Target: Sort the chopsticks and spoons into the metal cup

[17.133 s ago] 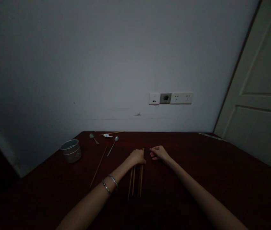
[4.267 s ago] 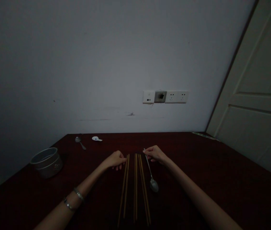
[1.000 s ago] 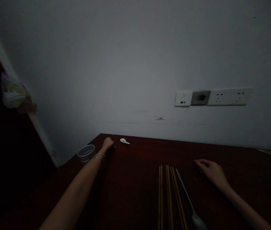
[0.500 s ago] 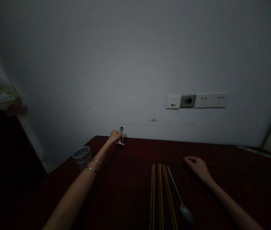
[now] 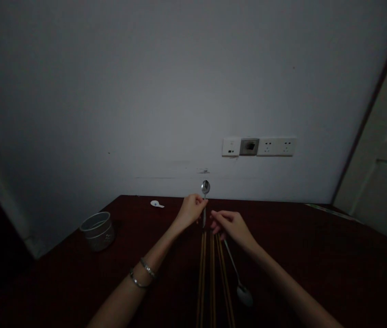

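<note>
My left hand pinches a metal spoon by its handle, bowl up, above the far ends of the chopsticks. Close on its right is my right hand, fingers curled and parted, with nothing seen in it. Several wooden chopsticks lie in pairs on the dark red table. A long-handled spoon lies to their right, its bowl toward me and its handle's far end by my right hand. A small white spoon rests near the wall.
A grey metal cup stands at the table's left side. Sockets are set in the wall behind the table. A flat strip lies along the back right edge, and a door stands at the right.
My left hand has brought the metal spoon from the back left to the middle, away from the white spoon. My right hand has moved left toward it. The view has turned right.
</note>
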Tool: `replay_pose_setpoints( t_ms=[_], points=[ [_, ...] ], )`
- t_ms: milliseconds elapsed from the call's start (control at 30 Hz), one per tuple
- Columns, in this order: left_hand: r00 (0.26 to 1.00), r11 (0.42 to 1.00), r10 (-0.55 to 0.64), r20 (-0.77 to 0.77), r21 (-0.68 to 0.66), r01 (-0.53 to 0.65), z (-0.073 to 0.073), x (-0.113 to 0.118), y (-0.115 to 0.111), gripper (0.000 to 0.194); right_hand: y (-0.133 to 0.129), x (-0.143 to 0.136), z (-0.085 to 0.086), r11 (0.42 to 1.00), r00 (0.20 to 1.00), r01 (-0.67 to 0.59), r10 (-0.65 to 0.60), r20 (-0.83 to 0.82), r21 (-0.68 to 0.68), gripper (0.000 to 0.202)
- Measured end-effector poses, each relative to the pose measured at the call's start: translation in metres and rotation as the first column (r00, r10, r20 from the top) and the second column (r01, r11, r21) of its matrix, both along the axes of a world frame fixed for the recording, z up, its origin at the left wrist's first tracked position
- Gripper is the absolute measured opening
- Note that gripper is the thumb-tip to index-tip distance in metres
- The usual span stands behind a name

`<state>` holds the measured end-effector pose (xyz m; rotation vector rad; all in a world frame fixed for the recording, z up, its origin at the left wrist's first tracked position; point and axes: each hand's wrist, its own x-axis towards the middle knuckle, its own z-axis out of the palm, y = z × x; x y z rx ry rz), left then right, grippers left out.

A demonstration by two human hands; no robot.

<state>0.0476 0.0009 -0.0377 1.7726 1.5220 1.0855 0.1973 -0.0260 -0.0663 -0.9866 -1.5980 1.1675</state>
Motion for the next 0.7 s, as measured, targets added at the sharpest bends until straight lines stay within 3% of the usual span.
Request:
replay_pose_setpoints(
  t_ms=[133, 300, 467, 567, 700],
  points=[
    [1.000, 1.000, -0.007, -0.011, 0.023, 0.008, 0.000, 0.005, -0.005, 0.021, -0.013, -0.016, -0.002, 0.994, 0.996, -0.074, 0.076, 0.036, -0.076, 0.041],
    [1.000, 0.999, -0.005, -0.018, 0.048, 0.006, 0.000, 0.004, -0.006, 0.022, -0.011, -0.020, -0.011, 0.992, 0.997, -0.075, 0.078, 0.018, -0.102, 0.032],
    [0.975, 0.967, 0.096, -0.200, 0.250, -0.044, 0.008, -0.001, -0.014, 0.025, 0.000, -0.002, -0.005, 0.999, 0.999, 0.002, -0.001, 0.046, -0.036, 0.026],
    [0.899, 0.919, 0.131, -0.417, 0.391, 0.047, 0.020, 0.000, -0.033, 0.020, 0.004, 0.019, 0.007, 0.998, 0.980, -0.041, 0.032, 0.194, 0.042, 0.024],
    [0.695, 0.777, 0.209, -0.688, 0.548, 0.308, 0.032, 0.009, -0.059, 0.025, -0.003, 0.042, 0.028, 0.984, 0.877, -0.160, 0.107, 0.469, 0.074, 0.023]
  ],
)
